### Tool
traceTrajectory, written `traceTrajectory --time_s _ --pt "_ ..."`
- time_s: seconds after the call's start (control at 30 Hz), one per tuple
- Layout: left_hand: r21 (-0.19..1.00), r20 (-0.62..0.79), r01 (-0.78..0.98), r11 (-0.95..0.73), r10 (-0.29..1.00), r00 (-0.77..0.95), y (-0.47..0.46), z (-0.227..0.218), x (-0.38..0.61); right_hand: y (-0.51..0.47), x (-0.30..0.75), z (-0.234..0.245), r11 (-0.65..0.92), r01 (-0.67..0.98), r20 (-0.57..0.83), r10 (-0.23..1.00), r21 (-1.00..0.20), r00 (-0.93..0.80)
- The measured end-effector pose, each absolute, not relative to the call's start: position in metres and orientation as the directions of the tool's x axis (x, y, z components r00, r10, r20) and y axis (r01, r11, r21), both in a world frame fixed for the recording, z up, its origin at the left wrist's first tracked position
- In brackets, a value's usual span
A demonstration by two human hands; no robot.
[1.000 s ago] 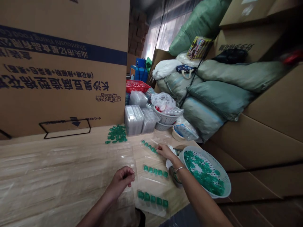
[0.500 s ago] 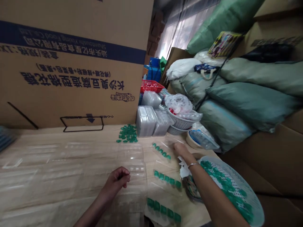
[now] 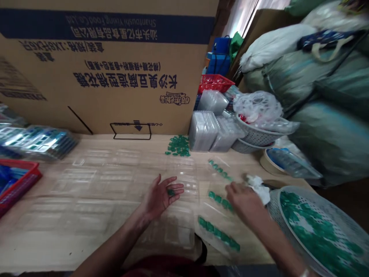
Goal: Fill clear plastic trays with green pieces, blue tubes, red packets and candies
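My left hand (image 3: 160,198) lies palm up above a clear plastic blister tray (image 3: 181,215), fingers apart, with one small glossy green pod (image 3: 171,192) in the palm. My right hand (image 3: 243,202) is blurred, with its fingers curled down beside a crumpled white cloth (image 3: 258,188). Below it, rows of green pods (image 3: 219,232) sit in clear tray strips on the table. To the right lies a round white perforated basket (image 3: 317,231) full of green pods. A loose heap of green pods (image 3: 178,146) lies at the table's back edge.
A large printed cardboard carton (image 3: 115,65) stands behind the wooden table (image 3: 86,181). Stacked clear trays (image 3: 203,130), white baskets (image 3: 256,134) and a tape roll (image 3: 269,161) stand at the back right. Green sacks (image 3: 331,142) rise beyond them. A red crate (image 3: 17,181) sits at the left.
The view has swung left, bringing in the red crate and packed trays. My left hand has uncurled from a loose fist, showing a green pod. My right hand now sits lower, beside the white cloth.
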State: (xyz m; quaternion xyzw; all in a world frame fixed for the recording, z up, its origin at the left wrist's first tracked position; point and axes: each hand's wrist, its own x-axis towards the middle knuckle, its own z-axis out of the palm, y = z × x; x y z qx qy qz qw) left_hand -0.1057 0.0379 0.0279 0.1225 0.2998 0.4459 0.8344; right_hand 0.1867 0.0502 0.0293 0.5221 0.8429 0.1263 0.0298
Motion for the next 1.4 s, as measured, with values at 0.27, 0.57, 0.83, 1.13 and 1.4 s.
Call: traceTrajectory --time_s 0.27,0.57,0.83,1.13,1.4 --pt "0.519 -0.344 -0.634 0.573 0.819 0.459 0.004 0.040 -0.091 -0.021 0.102 0.008 0.467 0.876 0.061 0.884 -0.121 -0.463" --pt "0.622 -0.333 -0.525 0.581 0.803 0.494 -0.027 0.026 -0.060 -0.034 0.087 0.025 0.375 0.517 0.190 0.907 -0.769 -0.376" --pt "0.971 -0.202 -0.077 0.226 0.951 0.235 -0.047 0.013 -0.058 -0.069 0.082 -0.003 0.170 0.525 0.147 0.985 -0.834 -0.086" --pt "0.951 -0.251 -0.088 0.297 0.906 0.341 -0.047 0.026 -0.065 -0.071 0.079 -0.005 0.029 0.254 0.027 1.000 -0.967 -0.010" --pt "0.857 -0.375 -0.263 0.442 0.887 0.270 -0.040 0.027 -0.064 -0.071 0.082 -0.009 0.065 0.092 0.059 0.996 -0.994 -0.070"
